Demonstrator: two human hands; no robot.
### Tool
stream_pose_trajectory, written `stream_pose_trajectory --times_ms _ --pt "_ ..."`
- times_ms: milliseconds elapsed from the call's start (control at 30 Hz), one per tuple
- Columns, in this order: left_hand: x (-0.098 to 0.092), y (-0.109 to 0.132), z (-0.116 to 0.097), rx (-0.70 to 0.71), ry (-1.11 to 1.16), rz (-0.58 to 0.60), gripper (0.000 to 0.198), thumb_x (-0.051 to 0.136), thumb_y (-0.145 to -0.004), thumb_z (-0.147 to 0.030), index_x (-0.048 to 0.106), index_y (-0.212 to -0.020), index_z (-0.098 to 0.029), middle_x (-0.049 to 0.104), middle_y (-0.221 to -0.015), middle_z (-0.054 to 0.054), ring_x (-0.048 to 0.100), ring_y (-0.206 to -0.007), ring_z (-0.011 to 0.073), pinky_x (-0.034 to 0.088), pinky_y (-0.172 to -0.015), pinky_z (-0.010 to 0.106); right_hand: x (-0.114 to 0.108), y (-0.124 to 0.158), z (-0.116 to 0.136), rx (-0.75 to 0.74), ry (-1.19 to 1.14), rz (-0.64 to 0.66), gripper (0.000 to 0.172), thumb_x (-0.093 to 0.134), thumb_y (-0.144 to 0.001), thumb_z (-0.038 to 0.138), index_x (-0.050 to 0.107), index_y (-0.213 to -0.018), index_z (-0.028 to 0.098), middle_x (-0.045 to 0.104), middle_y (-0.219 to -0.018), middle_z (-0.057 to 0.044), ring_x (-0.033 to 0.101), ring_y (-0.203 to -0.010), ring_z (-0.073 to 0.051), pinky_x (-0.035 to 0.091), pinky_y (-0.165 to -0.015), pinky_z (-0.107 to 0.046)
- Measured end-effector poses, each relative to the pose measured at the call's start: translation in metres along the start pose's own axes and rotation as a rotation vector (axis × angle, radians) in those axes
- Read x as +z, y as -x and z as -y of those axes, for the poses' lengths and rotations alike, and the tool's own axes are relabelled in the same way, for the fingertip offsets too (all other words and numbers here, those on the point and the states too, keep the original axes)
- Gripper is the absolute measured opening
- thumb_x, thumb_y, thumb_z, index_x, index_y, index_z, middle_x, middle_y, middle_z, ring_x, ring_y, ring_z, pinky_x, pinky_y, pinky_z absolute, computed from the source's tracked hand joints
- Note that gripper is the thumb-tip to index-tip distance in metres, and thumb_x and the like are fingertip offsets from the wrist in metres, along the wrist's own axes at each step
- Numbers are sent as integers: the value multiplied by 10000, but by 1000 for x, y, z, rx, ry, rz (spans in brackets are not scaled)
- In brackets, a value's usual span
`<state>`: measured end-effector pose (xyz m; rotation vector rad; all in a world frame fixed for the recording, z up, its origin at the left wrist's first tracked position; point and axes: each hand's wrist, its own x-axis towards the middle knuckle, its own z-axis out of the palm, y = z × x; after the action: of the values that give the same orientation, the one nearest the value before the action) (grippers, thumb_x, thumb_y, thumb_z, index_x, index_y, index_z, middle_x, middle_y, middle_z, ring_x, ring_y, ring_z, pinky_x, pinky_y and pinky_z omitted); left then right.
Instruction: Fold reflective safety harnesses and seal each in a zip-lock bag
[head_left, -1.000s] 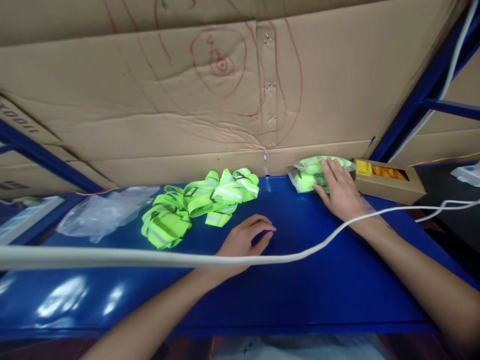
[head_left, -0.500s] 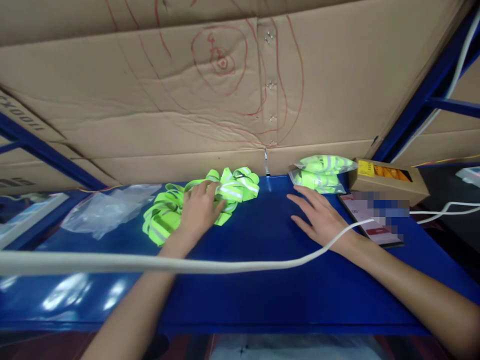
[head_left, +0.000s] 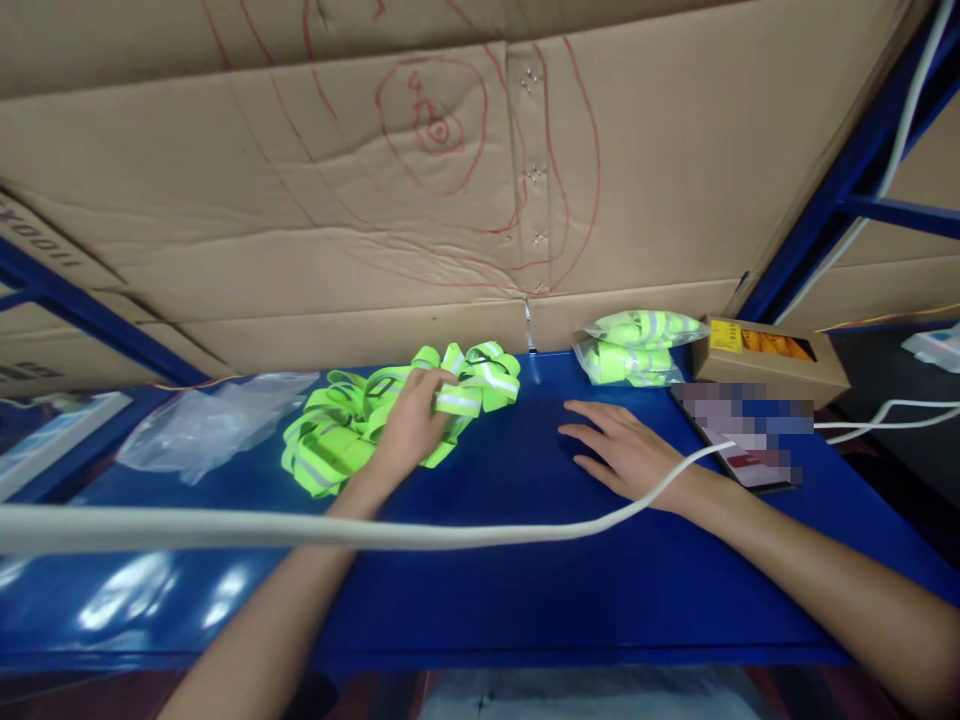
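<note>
blue shelf (head_left: 525,580) – cardboard wall (head_left: 262,230) | left hand (head_left: 409,425) clutches neon straps (head_left: 330,445) | right hand (head_left: 622,455) – spread flat

Black print, roughly "1100X", stands on the left cardboard sheet (head_left: 46,250); the yellow label (head_left: 726,335) on the box (head_left: 780,373) is unreadable.

1 head-worn view, forward and down, close over the blue shelf (head_left: 525,580), cardboard wall (head_left: 300,250) behind.

Light: even, probably overhead. Glare: white patches, blue shelf (head_left: 127,600), lower left. Shadow: soft, under my right hand (head_left: 626,455). Blur: near cable (head_left: 187,527).
</note>
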<state>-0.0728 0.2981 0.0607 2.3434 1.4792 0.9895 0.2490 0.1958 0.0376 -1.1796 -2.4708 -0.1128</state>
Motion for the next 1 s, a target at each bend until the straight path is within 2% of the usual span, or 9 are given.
stream_pose_trajectory --times_ms 200,300,467,633,733,800,867,933,1000 --pt "-17 -9 -6 -221 532 -293 312 603 -812 -281 500 -1106 -255 620 -1020 17 612 -809 164 502 -733 272 0 -1 1 10 -44 7 369 550 -997 235 615 -1348 143 535 -1464 -207 527 -1358 -344 474 -1095 -542" --pt "-35 -14 -21 -344 866 -320 338 624 -814 -389 499 -1100 -257 655 -939 19 646 -794 175 546 -747 302 1 -2 1 9 -64 15 378 544 -1002 239 601 -1363 142 538 -1462 -205 527 -1360 -339 471 -1097 -540" --pt "-48 -5 -52 -392 1085 -174 370 567 -849 -445 591 -1153 -234 716 -962 78 688 -983 286 589 -865 451 -5 -3 8 70 -171 20 480 563 -1002 287 496 -1467 188 520 -1499 -180 517 -1378 -321 462 -1117 -534" --pt "-29 22 -79 -428 1067 187 583 342 -936 -632 614 -1271 -240 746 -1023 108 665 -1128 368 588 -864 563 -3 -4 18 122 -369 63 916 673 -926 478 139 -1623 218 348 -1625 -187 398 -1473 -334 425 -1153 -547" --pt "-20 32 -89 -464 1098 285 655 291 -936 -688 638 -1256 -233 756 -962 107 673 -1126 370 595 -857 554 3 -3 19 168 -388 -8 1078 743 -864 414 10 -1632 226 196 -1677 -206 256 -1538 -358 385 -1166 -577" --pt "-19 34 -90 -451 1133 291 686 290 -925 -716 663 -1219 -221 754 -921 108 685 -1106 359 606 -848 526 6 -3 17 193 -383 -42 1015 745 -850 327 94 -1623 231 194 -1674 -203 265 -1532 -364 384 -1159 -581" --pt "-20 33 -86 -452 1158 304 726 291 -906 -749 696 -1148 -197 748 -869 120 703 -1056 355 620 -811 502 5 -4 15 178 -399 -38 814 709 -857 247 292 -1555 211 324 -1616 -198 377 -1475 -350 413 -1138 -553" --pt "-24 29 -77 -504 1171 421 766 292 -884 -782 730 -1027 -170 740 -807 144 726 -964 361 629 -757 496 -1 -6 17 159 -417 13 583 681 -850 184 480 -1397 192 538 -1442 -172 540 -1327 -322 483 -1063 -503" --pt "-28 23 -66 -555 1148 594 790 293 -867 -805 741 -898 -155 740 -785 170 741 -842 359 633 -715 508 -9 -8 20 189 -404 64 417 673 -828 147 573 -1230 195 674 -1202 -120 648 -1116 -297 539 -933 -450"
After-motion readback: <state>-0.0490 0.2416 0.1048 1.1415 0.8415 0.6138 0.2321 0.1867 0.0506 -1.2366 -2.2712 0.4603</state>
